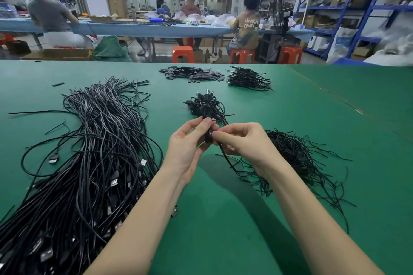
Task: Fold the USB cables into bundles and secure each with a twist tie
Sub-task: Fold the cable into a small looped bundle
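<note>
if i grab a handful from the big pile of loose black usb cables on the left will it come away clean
Probably not: the big pile of loose black USB cables lies in crossed, looping strands, so neighbours would likely drag along. The cables look thin and floppy, so a handful should droop. Plug ends may snag.

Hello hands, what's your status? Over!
Left hand gripping folded cable bundle. Right hand fingers pinching at it, tie too small to tell. Loose cable heap left. Nothing blocking.

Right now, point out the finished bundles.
In the head view, the finished bundles lie mid-table, just beyond both hands, nearer than the flat black pieces.
</note>
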Motion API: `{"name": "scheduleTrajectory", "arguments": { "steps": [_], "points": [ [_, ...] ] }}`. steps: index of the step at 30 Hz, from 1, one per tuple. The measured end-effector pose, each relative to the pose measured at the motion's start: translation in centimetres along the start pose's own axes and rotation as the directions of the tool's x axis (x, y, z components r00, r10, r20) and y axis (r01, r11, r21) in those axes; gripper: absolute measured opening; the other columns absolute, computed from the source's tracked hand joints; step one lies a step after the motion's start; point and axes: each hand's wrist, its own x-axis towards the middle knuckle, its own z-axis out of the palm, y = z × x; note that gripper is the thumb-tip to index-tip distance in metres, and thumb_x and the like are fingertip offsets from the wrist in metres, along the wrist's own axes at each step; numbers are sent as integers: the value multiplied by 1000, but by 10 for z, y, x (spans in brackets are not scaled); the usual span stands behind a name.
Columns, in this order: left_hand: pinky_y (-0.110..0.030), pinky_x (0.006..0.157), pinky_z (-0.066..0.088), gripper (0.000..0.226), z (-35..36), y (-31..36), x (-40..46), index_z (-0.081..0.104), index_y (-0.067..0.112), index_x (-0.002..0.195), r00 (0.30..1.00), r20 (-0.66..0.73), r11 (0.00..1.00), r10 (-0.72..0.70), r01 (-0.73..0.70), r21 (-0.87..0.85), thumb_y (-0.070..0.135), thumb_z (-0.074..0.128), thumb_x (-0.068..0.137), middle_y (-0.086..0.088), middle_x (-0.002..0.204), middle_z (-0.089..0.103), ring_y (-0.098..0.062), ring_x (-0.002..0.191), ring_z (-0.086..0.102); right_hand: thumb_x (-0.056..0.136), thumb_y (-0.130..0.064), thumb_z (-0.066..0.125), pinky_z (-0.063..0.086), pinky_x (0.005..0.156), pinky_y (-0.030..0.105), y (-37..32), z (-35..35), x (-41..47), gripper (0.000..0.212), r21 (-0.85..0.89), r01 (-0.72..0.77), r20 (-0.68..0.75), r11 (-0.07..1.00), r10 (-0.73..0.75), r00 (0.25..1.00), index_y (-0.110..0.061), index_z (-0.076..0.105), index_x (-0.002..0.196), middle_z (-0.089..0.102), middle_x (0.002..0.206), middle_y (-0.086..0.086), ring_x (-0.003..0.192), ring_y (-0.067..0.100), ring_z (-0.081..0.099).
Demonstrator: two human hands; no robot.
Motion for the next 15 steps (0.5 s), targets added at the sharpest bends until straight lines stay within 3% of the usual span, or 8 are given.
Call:
{"name": "scheduleTrajectory", "arguments": {
  "steps": [5,8,10,12,15],
  "points": [
    [-26,77,56,23,3,-4,0,67,9,100,999,22,999,-38,39,-22,17,74,80,-6,91,76,-14,80,70,85,-17,81,54,64,22,1,-1,0,8,76,8,-2,997,-8,1000,-10,79,87,72,69,1,56,9,59],
    [-26,77,53,29,-1,-2,0,65,12,101,999,7,999,-52,52,13,18,76,74,-5,92,76,-13,81,68,80,-22,86,60,67,30,0,-2,0,19,-17,45,-66,999,-46,997,-15,74,92,75,81,4,64,18,69],
    [-25,74,50,30,-3,-1,-1,66,14,97,996,-2,995,-93,93,27,19,78,70,-2,85,74,-11,75,64,79,-23,87,61,70,29,3,-2,1,27,-237,215,-121,947,-249,961,-20,70,100,74,91,-4,71,16,73],
    [-26,72,46,30,-3,0,-1,68,15,94,990,18,990,-139,139,27,21,79,66,-2,82,72,-11,70,61,84,-16,82,57,72,20,3,-3,-1,26,-367,428,-14,826,-465,885,-24,69,106,72,98,-13,79,11,71],
    [-25,67,43,34,-4,4,-3,70,16,94,982,40,982,-183,180,61,25,80,63,1,77,69,-10,67,56,87,-2,74,55,79,17,5,-13,-1,31,-480,601,158,639,-612,775,-19,71,113,70,105,-10,85,10,67]
  ]
}}
